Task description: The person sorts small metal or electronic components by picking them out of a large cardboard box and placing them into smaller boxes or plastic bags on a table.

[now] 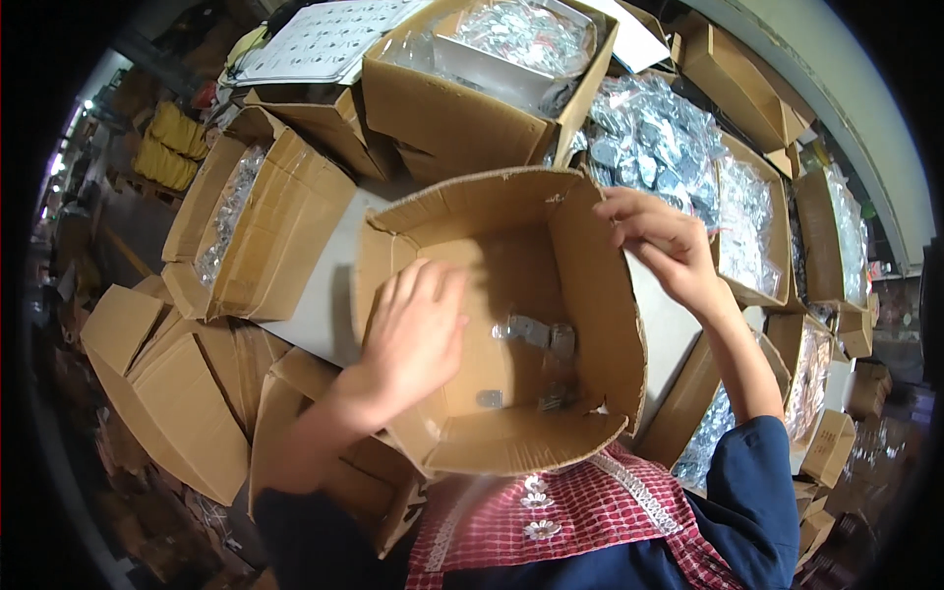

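A cardboard box (pixel 501 270) without a lid stands tilted in front of me, its inside facing up. On its bottom lie a few small clear plastic bags (pixel 536 332) and a small grey flat piece (pixel 489 398). My left hand (pixel 418 315) reaches over the left wall into the box, fingers stretched out and slightly blurred, with nothing seen in them. At the far right corner, the curled fingers of my right hand (pixel 659 236) grip the box's rim. Whether the left palm touches the box wall is hidden.
A pale table (pixel 329 300) lies under the box. A large carton (pixel 442 128) with small bagged parts stands beyond it, and another carton (pixel 305 187) is at the left. Heaped clear bags (pixel 654 143) fill the far right. Cardboard boxes (pixel 177 383) crowd the near left.
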### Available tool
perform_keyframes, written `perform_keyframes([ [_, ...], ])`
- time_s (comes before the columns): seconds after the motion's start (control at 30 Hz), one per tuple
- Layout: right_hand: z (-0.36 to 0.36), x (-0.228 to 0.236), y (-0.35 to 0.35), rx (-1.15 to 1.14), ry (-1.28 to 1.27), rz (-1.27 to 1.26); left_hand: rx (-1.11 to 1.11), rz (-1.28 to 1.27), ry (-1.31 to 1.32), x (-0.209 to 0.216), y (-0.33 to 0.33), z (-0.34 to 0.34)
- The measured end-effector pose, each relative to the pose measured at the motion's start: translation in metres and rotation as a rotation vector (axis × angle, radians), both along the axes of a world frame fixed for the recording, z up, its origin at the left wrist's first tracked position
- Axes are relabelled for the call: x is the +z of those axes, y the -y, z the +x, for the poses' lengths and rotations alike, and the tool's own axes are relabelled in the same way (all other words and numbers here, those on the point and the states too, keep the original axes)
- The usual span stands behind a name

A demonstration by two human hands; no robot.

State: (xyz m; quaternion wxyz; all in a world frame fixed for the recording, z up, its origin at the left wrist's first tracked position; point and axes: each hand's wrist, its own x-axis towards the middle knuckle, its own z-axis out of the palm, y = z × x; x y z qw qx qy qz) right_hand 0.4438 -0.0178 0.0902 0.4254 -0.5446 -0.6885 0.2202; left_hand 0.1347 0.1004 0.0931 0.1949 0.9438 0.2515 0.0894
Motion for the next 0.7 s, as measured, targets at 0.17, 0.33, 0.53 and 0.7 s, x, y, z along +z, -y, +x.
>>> perform_keyframes([
  [0.17, -0.011, -0.022, 0.025, -0.202, -0.315, 0.034, -0.492, 0.043, -0.490, -0.020, 0.018, 0.050],
  [0.33, -0.024, -0.025, 0.051, -0.309, -0.325, 0.011, -0.951, 0.255, -1.092, -0.119, 0.035, 0.119],
  [0.53, 0.024, -0.080, 0.147, -0.545, -0.621, -0.093, -0.870, 0.033, -0.333, -0.155, 0.009, 0.107],
  [0.7, 0.031, -0.099, 0.208, -0.986, -0.782, -0.131, -0.139, -0.666, -0.917, -0.142, 0.003, 0.117],
])
